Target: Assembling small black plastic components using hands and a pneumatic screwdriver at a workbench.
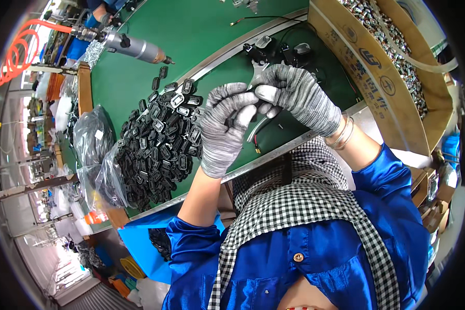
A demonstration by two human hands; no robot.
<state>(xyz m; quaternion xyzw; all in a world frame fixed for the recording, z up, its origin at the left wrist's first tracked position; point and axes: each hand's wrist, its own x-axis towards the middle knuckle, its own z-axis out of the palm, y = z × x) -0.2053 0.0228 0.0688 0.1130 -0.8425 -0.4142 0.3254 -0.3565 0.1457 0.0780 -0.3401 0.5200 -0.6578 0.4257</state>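
My left hand [223, 126] and my right hand [302, 98], both in grey-striped knit gloves, meet fingertip to fingertip above the green work surface. Both are closed in a pinch; a small dark piece between them is mostly hidden by the fingers. Below the right fingers hangs a short dark cable [261, 128], with thin red and black wire ends [257, 146] at its lower tip. Just beyond the fingertips shows a flat silver metal bracket [258, 73]. Left of my left hand lies a large heap of small black oblong housings [157, 137].
A pneumatic screwdriver [134, 47] on an orange coiled hose hangs at upper left. Small lamp-like parts [263, 41] lie beyond my hands. On the right stands a cardboard box [367, 62] of small metal parts. Clear plastic bags [94, 137] lie at left; another person's hand [102, 14] is far left.
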